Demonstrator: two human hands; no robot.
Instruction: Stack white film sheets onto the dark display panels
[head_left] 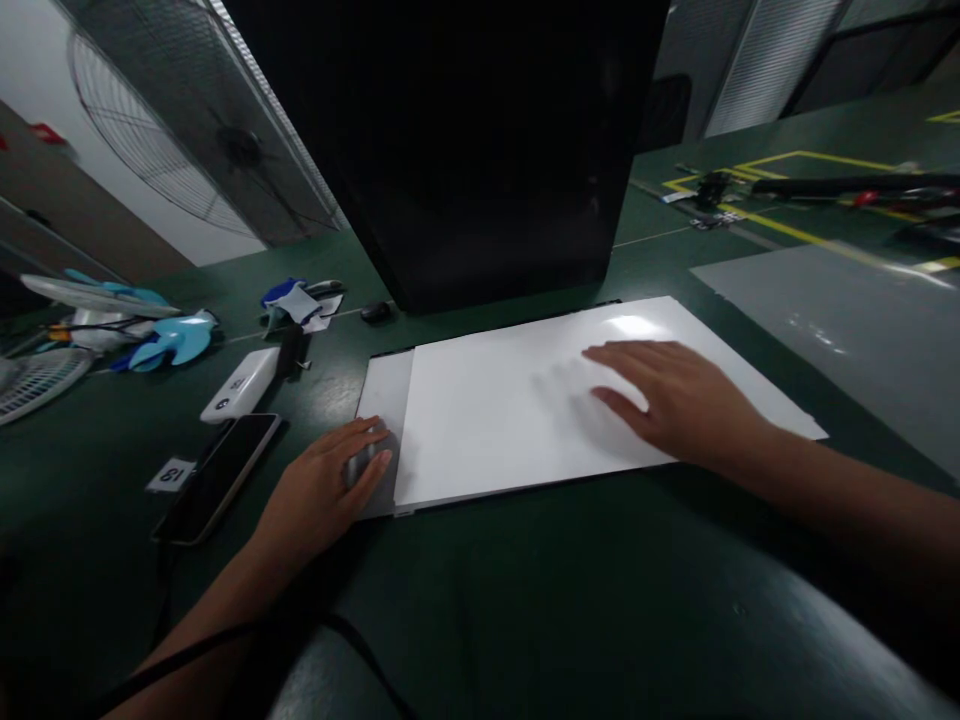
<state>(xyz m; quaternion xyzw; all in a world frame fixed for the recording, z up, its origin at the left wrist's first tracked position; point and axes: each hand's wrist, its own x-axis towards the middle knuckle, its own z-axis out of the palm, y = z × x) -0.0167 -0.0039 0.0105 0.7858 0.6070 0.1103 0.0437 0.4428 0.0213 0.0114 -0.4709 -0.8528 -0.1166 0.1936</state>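
Note:
A large white sheet (480, 410) lies flat in front of me, over a dark-edged flat backing that shows as thin lines along its far and near edges. Along its left side runs a greyish strip (388, 390). My left hand (322, 485) rests at that strip's outer edge, fingers stretched and thumb apart, a grey shadowed patch between them. Over the right half of the sheet is my right hand (675, 395), palm down, fingers extended together and thumb spread. Its shadow falls on the sheet; whether it touches the surface I cannot tell. Neither hand holds anything.
A big black panel (487, 150) stands behind the sheet. To the left lie a phone (221, 480), a white power bank (240, 385) and a small blue fan (176, 340). A black mouse (376, 312) sits near the panel. A grey mat (840, 330) lies right.

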